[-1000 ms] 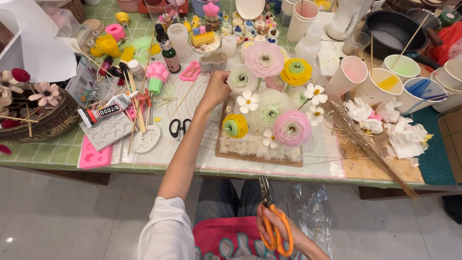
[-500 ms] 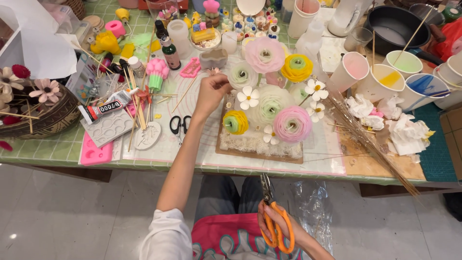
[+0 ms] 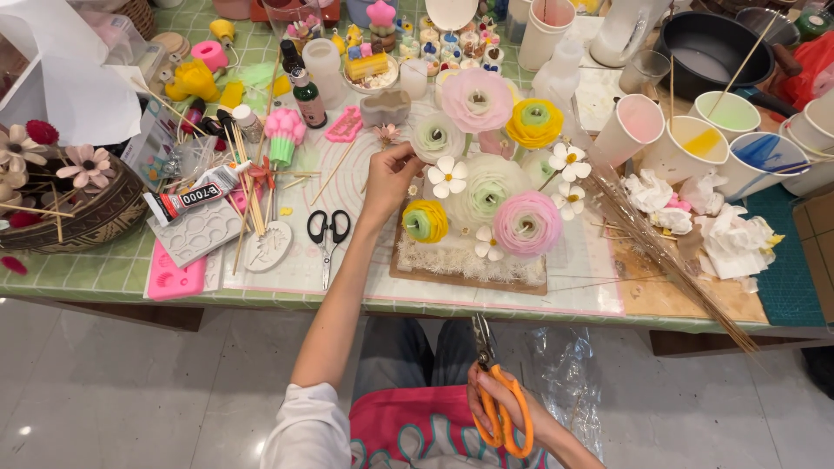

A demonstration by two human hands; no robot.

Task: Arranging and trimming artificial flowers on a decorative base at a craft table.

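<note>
The left hand (image 3: pixel 389 174) reaches over the table (image 3: pixel 104 274), fingers pinched narrow at a white flower (image 3: pixel 437 135) in the arrangement on the wooden board (image 3: pixel 469 276). In the lap, the right hand (image 3: pixel 508 417) grips orange-handled scissors (image 3: pixel 497 382), blades up.

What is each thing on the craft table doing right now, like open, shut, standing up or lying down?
left hand: pinching a small piece beside the white flower
right hand: holding the orange scissors, blades shut, over the lap
black scissors: lying flat, shut
dark bottle: upright, capped
glue tube: lying down
pink cup: tipped on its side
</note>
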